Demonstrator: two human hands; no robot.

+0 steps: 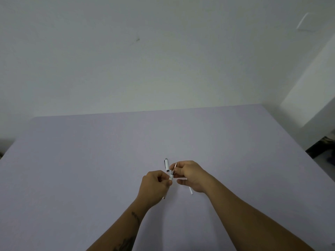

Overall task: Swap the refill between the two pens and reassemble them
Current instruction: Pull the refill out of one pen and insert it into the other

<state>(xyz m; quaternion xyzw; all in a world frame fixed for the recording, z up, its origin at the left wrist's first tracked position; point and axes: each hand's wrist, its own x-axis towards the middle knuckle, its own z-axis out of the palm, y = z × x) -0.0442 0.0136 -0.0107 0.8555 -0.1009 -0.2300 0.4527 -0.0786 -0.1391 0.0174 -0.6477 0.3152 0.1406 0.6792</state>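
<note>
Above the lavender table (90,160), our left hand (154,185) pinches a white plastic pen barrel (171,177) while our right hand (190,175) grips a thin refill (174,168). It seems mid-insertion; next we need straight alignment. A white cap (167,164) lies just beyond.

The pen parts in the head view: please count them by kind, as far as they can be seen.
White pen cap on the table: 1
Thin refill in the right hand: 1
White pen pieces: 2, one at the left hand fingers, one under the right hand
Total: 4
</note>
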